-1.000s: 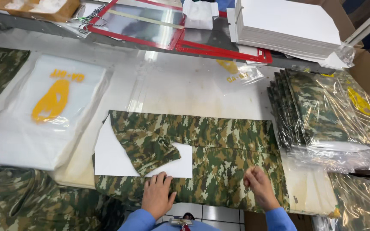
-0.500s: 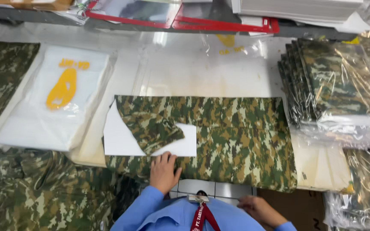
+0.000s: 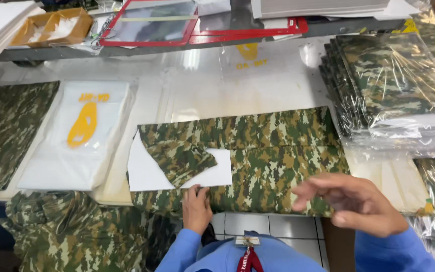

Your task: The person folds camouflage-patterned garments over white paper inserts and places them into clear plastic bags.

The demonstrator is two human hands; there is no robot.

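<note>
A folded camouflage garment (image 3: 273,156) lies flat across the table's near edge, with a white card (image 3: 149,174) under its left end and a short sleeve (image 3: 179,158) folded over the card. My left hand (image 3: 196,206) presses flat on the garment's near edge beside the card. My right hand (image 3: 353,201) hovers raised above the garment's right corner, fingers apart and blurred, holding nothing.
A stack of clear bags with yellow print (image 3: 79,136) lies at the left. Bagged camouflage garments (image 3: 393,80) are piled at the right. Loose camouflage cloth (image 3: 6,131) covers the far left and hangs below the table (image 3: 71,231). Red frames (image 3: 152,25) sit at the back.
My right hand left the garment's near edge, dropped towards my body, then rose above the right corner. My left hand stayed put. The camera shifted closer.
</note>
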